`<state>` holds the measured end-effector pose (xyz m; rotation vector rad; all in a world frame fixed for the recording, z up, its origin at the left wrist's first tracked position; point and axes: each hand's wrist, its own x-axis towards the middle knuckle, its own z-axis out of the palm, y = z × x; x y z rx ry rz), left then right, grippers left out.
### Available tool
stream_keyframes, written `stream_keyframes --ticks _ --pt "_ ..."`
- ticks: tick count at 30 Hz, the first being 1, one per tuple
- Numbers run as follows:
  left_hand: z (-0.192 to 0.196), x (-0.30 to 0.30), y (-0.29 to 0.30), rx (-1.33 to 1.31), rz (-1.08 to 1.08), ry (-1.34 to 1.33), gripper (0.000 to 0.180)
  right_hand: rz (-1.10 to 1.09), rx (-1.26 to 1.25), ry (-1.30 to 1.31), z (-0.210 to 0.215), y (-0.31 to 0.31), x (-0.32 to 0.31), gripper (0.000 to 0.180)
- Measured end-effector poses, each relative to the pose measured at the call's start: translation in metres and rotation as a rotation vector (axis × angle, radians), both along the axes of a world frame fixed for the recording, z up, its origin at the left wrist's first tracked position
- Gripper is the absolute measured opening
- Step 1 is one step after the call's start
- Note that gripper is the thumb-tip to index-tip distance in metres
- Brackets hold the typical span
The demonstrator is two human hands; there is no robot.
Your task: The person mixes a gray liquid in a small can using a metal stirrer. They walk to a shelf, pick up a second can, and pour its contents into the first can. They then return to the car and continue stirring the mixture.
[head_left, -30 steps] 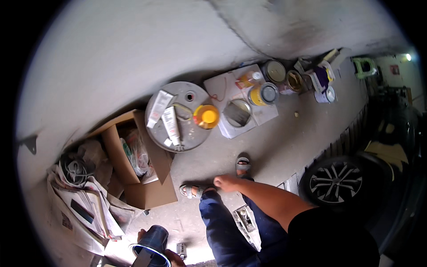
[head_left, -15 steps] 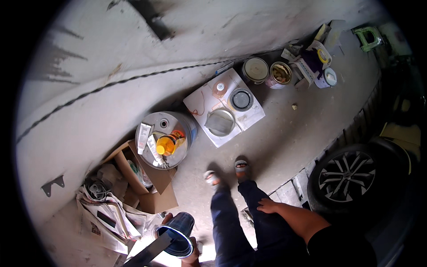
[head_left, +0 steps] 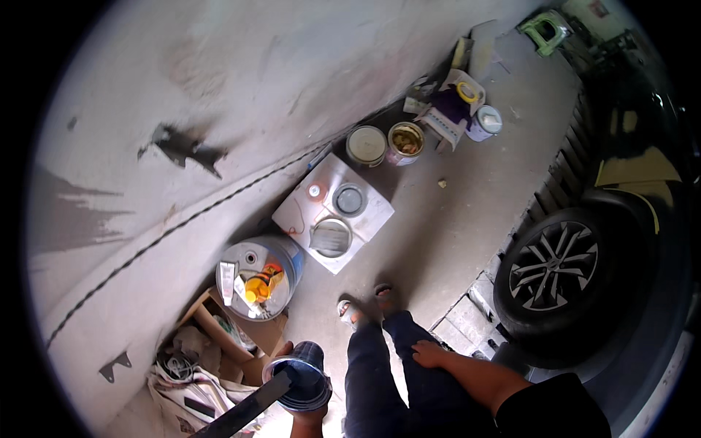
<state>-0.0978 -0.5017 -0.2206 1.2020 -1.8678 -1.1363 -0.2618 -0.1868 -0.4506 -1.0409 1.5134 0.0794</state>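
My left hand (head_left: 311, 415) is wrapped round a clear-rimmed cup (head_left: 312, 356) with dark blue-black paint inside, tilted toward me. Most of the palm is hidden behind the cup. A long, flat dark stick (head_left: 244, 407) reaches from the lower edge into the cup's mouth. On my thigh lies my right hand (head_left: 429, 353), empty, its fingers loosely stretched on the dark trousers.
Left of my feet stands a metal drum (head_left: 292, 264) with tubes and an orange bottle (head_left: 257, 290). Past it is a white box (head_left: 369, 223) bearing tins. A cardboard box (head_left: 272, 332) and newspapers (head_left: 212, 394) lie nearby. A car wheel (head_left: 553, 266) is at right.
The view has swung, so the drum, white box and wheel sit further left. My left hand has turned the cup a little and brought it higher. My right hand stays on the thigh.
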Motion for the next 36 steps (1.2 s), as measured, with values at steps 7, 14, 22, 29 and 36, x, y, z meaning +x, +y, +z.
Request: stream_keyframes --ticks 7,14,22,29,36 --pt "0.019 -0.054 -0.011 0.008 -0.137 0.013 0.067 0.080 0.018 0.178 0.046 -0.008 -0.051 0.037" --pt "0.040 -0.161 0.000 -0.069 -0.281 0.045 0.073 -0.269 0.052 0.161 0.049 0.036 -0.107 0.037" --pt "0.092 -0.331 0.048 -0.001 -0.485 0.070 0.074 -0.499 -0.102 -0.111 0.072 0.074 -0.211 0.034" --pt "0.141 -0.444 0.070 0.020 -0.702 0.162 0.070 -0.794 0.022 0.095 0.139 0.107 -0.266 0.036" --pt "0.189 -0.528 0.065 0.082 -0.893 0.170 0.067 -0.738 -0.089 0.244 0.175 0.113 -0.331 0.035"
